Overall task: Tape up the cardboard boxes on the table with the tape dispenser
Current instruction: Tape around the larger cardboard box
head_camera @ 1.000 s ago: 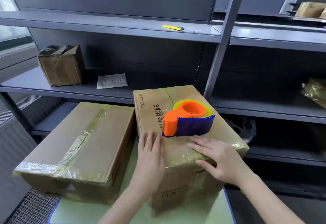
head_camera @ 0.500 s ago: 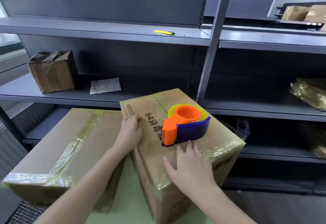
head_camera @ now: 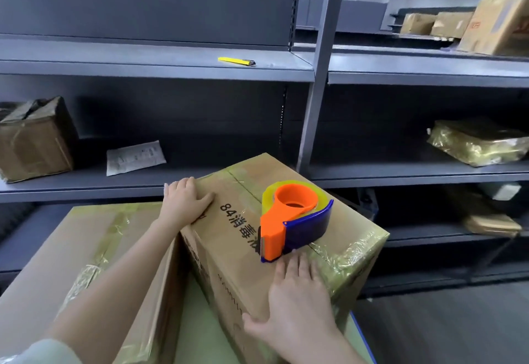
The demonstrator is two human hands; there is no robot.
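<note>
An orange and blue tape dispenser (head_camera: 294, 217) with a yellowish tape roll lies on top of a cardboard box (head_camera: 237, 237) printed with "84" and black characters; clear tape covers the box's corners. My left hand (head_camera: 184, 201) lies over the box's far left corner, fingers bent over the edge. My right hand (head_camera: 297, 292) rests flat on the box's near corner, just below the dispenser, thumb down the side. A larger taped cardboard box (head_camera: 94, 272) stands to the left, touching the first.
Both boxes stand on a pale green table (head_camera: 197, 332) with a blue edge. Grey shelving (head_camera: 171, 60) behind holds a yellow utility knife (head_camera: 236, 61), a worn box (head_camera: 34, 140), a paper packet (head_camera: 134, 157) and wrapped parcels (head_camera: 478, 141) at right.
My left hand slid from the box's near edge to its far left corner. My right hand shifted to the near corner. The box turned clockwise, dispenser riding on it.
</note>
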